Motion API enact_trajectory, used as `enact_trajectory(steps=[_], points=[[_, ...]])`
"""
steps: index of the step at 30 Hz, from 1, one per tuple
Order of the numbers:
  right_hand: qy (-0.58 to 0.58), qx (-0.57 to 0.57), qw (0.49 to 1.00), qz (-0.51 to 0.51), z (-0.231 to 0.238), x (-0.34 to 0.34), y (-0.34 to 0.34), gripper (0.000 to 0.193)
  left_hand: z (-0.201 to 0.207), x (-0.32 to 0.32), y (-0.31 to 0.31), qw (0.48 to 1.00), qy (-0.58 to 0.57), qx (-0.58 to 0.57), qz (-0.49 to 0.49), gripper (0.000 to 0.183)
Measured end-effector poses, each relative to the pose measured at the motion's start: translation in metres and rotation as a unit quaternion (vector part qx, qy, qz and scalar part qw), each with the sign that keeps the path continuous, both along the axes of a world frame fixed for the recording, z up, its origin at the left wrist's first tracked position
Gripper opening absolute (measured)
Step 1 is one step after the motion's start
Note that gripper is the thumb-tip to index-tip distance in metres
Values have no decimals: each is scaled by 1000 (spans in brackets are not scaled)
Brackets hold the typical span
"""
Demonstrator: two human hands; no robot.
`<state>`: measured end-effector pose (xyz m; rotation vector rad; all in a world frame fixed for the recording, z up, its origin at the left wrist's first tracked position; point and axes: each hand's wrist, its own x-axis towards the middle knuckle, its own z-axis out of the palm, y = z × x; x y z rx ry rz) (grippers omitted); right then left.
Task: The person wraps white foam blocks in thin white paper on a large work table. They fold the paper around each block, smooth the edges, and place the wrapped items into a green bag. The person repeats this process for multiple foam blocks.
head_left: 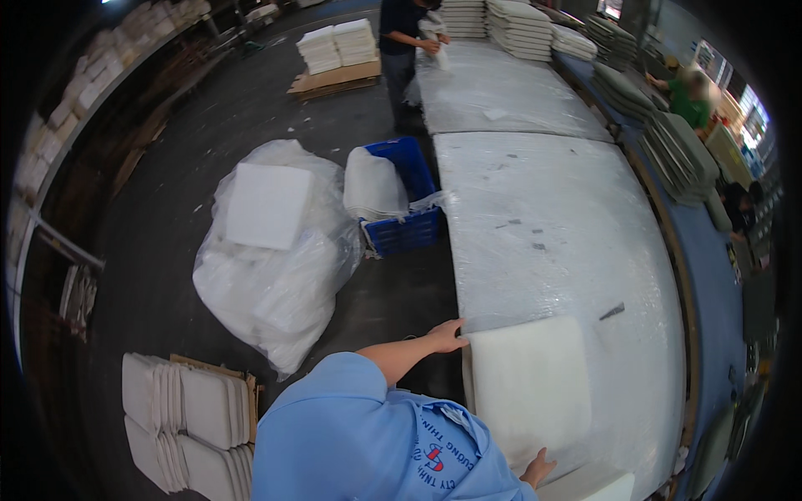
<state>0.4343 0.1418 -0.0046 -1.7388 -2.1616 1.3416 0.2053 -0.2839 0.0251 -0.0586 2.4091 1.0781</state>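
Observation:
A white, rounded-corner foam pad lies flat near the close end of the plastic-covered table. At the pad's far left corner is my left hand, thumb and fingers apart, the fingertips at its edge. My right hand is by the pad's near edge, fingers spread and partly hidden by my sleeve. Just beyond it, at the bottom of the view, another white pad shows in part.
Left of the table are a blue crate with a white roll and a large plastic bag topped by a white pad. Stacked cushions stand lower left. One person works at the far end, another at right.

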Motion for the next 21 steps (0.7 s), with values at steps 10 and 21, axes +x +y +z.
enact_trajectory(steps=[10,21], points=[[-109,376,920,9,-28,-34,-30,70,17,146,-242,937,-260,-50,230,61],[221,-56,877,423,-16,-345,-372,16,28,152,-447,811,-286,93,503,57]])
